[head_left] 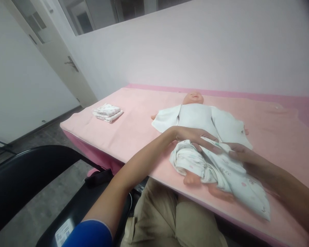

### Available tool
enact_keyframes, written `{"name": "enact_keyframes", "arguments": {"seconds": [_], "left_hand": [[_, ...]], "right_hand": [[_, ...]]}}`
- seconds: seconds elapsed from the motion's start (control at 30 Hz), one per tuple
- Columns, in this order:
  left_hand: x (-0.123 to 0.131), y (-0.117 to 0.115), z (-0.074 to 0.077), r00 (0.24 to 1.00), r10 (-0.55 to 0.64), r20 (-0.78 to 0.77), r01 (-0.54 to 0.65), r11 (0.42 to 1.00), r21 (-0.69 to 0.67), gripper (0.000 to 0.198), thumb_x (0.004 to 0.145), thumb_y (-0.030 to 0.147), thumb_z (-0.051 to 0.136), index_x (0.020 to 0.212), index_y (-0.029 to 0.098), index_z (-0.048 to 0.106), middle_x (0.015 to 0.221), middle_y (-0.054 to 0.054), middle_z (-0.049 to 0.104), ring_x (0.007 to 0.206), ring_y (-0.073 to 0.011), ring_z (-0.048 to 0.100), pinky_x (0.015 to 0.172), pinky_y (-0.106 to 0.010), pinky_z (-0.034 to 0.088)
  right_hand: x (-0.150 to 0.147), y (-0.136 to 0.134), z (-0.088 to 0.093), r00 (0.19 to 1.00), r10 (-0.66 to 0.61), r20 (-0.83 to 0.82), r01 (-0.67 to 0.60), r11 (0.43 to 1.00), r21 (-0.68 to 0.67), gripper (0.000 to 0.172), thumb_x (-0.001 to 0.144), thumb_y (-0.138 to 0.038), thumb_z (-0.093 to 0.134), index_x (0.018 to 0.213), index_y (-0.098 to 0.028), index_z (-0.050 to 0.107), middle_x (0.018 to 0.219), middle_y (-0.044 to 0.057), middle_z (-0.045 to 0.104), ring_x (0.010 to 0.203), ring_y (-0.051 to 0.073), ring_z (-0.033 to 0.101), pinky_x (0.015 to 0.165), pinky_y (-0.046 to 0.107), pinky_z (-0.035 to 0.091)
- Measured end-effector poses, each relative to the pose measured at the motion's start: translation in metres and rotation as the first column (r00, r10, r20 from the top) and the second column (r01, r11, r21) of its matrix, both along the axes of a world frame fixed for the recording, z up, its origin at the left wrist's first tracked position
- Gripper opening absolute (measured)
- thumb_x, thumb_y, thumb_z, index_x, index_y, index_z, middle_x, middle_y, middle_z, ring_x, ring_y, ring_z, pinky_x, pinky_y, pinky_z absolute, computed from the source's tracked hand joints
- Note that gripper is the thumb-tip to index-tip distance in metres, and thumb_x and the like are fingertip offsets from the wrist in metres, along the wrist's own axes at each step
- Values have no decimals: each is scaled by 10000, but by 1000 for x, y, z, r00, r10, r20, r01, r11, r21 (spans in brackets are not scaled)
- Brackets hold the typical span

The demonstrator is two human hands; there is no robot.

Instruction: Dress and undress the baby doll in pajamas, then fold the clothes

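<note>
A baby doll [195, 98] lies on its back on the pink-covered table, its head toward the wall and its feet toward me. It wears a white top [195, 115] with the sleeves spread out. White printed baby pants [190, 159] are bunched around its legs, and the feet [192, 179] stick out below. At the waist, my left hand [199, 136] is closed on the fabric. My right hand [238, 152] grips the cloth's upper edge beside it, fingertips close to my left hand's. One side of the pants [249, 190] hangs loose and flat toward the table's front edge.
Folded white cloths [108, 112] lie at the table's left end. A black chair [41, 161] stands at the left, with a dark phone-like object [99, 177] and a white labelled packet [64, 232] on the seat. Behind the table [136, 120] runs a white wall.
</note>
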State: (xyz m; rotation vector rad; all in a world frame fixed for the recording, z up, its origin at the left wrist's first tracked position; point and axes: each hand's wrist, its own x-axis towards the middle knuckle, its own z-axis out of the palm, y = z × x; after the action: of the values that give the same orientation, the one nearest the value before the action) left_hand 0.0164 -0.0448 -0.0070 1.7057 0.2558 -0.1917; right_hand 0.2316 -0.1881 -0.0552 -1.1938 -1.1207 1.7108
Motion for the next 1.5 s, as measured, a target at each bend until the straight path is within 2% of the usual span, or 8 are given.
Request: {"name": "enact_keyframes", "arguments": {"seconds": [0.13,0.5,0.6,0.77,1.03,1.27,1.4,1.5], "left_hand": [[0,-2,1,994,-110,7,109,993,48,357,759,488,908,1025,267,816,1090,12,780,1118,-217,711,901,-276,584],[1,-1,2,997,-70,-37,76,976,206,482,724,518,935,1100,246,806,1204,-3,794,1180,-279,713,1053,-357,572],[-5,4,0,994,-76,80,68,993,99,588,788,559,883,1261,230,767,1321,-22,754,1319,-269,658,1155,-346,514],[-10,11,-8,991,108,79,-114,991,76,769,867,592,780,1531,251,597,1516,-56,639,1479,-252,529,1253,-362,405],[-5,10,-5,994,61,95,-61,998,-1,491,883,616,796,1141,207,708,1156,-64,751,1054,-223,713,978,-343,565],[-3,19,-15,995,98,25,-96,993,-68,649,764,723,855,1119,186,774,993,-49,800,968,-225,739,897,-342,602],[-5,27,-14,1000,-8,-16,6,996,-88,626,504,517,1049,953,166,792,907,-40,806,927,-256,760,829,-321,622],[-8,30,-10,1000,-19,-17,19,1000,-16,578,521,422,1060,976,178,799,937,-24,812,988,-251,759,865,-299,616]], "right_hand": [[9,1,-9,1000,18,9,-18,1000,25,367,709,-557,948,800,-218,839,690,78,730,592,242,686,539,308,548],[10,3,-17,981,-189,53,181,975,126,335,796,-569,897,860,-256,799,758,61,716,650,212,654,613,321,525],[21,8,-22,986,-136,92,124,984,127,315,850,-563,842,952,-266,815,837,62,736,744,244,708,699,367,536],[29,8,-19,988,22,152,-28,999,36,413,758,-483,933,1061,-224,825,954,101,771,805,287,719,685,350,565],[5,-1,-4,999,22,45,-31,981,190,459,848,-546,871,1117,-182,797,949,83,748,791,221,665,674,288,520],[0,7,-5,999,31,-20,-25,968,251,470,892,-530,853,1174,-163,770,955,75,743,801,185,660,658,253,508],[-4,8,-1,996,52,-76,-29,959,281,511,886,-515,861,1235,-158,752,924,63,735,803,185,677,686,264,534],[-5,6,3,989,102,-108,-73,968,241,517,880,-492,875,1253,-158,747,915,58,742,815,186,691,694,256,539]]}}
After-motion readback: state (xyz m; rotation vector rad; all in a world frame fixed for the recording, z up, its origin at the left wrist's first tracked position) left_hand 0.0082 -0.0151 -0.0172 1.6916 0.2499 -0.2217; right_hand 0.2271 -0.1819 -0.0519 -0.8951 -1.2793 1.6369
